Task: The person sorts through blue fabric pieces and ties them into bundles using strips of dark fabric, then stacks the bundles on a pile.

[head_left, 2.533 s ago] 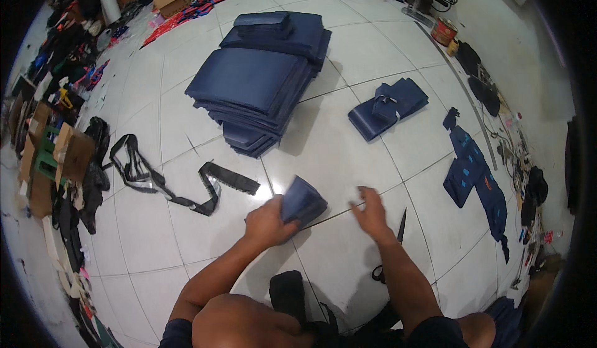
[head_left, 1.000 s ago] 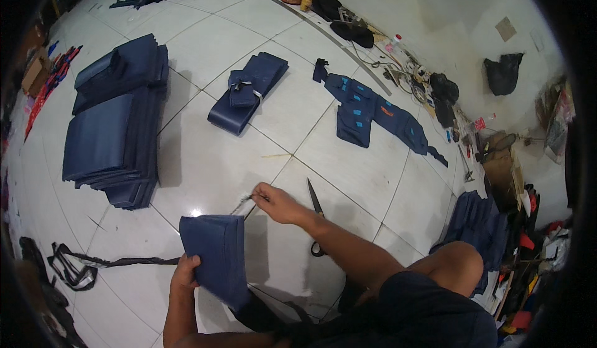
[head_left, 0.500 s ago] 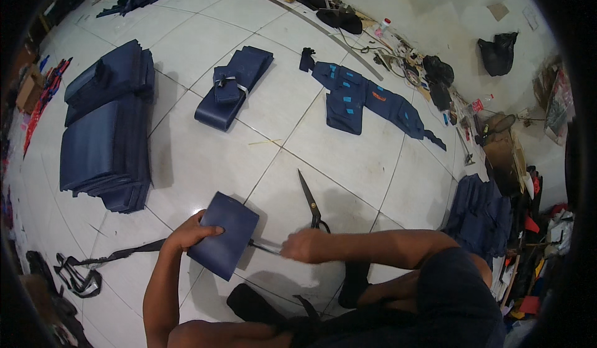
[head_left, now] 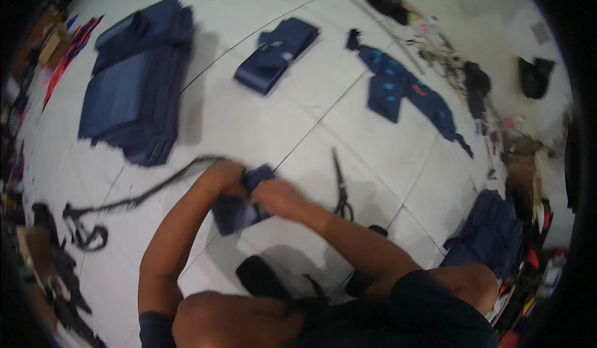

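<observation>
In front of me is a navy-blue flat panel (head_left: 231, 216) of smooth sheet material, held close above the white tiles. My left hand (head_left: 227, 179) is closed on its upper left part. Against the panel's right side, my right hand (head_left: 277, 199) has its fingers curled in; blur and the hand itself hide what they pinch. A black strap (head_left: 152, 192) with a looped, buckle-like end runs along the floor to my left hand. Black-handled scissors (head_left: 341, 192) lie to the right of my hands, blades pointing away from me.
A tall stack of navy panels (head_left: 127, 99) stands at the left, and a banded navy bundle (head_left: 273, 59) lies farther off. Beyond it on the right is a navy pocketed piece (head_left: 404, 90) with blue marks. Folded navy pieces (head_left: 485, 233) sit at the right, near wall clutter.
My right hand has moved in from the right, where it pulled a dark cord-like piece, and now meets the panel beside my left hand. The view has shifted, so floor things appear moved.
</observation>
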Motion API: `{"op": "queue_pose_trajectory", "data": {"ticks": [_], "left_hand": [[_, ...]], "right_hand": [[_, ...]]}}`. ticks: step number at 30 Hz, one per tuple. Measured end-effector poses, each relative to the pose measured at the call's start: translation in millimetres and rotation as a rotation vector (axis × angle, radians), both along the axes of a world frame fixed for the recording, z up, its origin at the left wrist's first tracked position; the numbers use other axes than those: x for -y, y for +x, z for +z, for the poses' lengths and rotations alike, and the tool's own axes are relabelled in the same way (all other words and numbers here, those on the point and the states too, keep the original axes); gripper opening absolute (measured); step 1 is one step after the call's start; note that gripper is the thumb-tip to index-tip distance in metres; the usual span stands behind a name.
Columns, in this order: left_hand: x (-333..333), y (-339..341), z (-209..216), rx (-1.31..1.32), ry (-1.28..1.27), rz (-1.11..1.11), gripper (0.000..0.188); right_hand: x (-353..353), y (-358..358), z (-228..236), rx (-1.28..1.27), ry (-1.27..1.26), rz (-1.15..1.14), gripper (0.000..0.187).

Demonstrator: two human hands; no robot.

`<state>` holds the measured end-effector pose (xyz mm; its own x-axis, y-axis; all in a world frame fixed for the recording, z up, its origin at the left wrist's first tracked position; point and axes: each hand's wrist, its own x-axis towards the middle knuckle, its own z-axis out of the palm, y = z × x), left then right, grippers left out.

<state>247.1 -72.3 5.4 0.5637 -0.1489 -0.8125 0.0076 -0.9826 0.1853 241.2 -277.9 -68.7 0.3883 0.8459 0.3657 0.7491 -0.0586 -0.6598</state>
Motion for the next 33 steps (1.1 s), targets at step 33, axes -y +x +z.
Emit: {"op": "queue_pose_trajectory", "data": {"ticks": [33], "left_hand": [[81.0, -149.0, -50.0, 1.155, -0.25, 0.62, 0.006]], "right_hand": [[-0.3, 18.8, 33.0, -0.021, -0.101, 0.247, 0.012]]}}
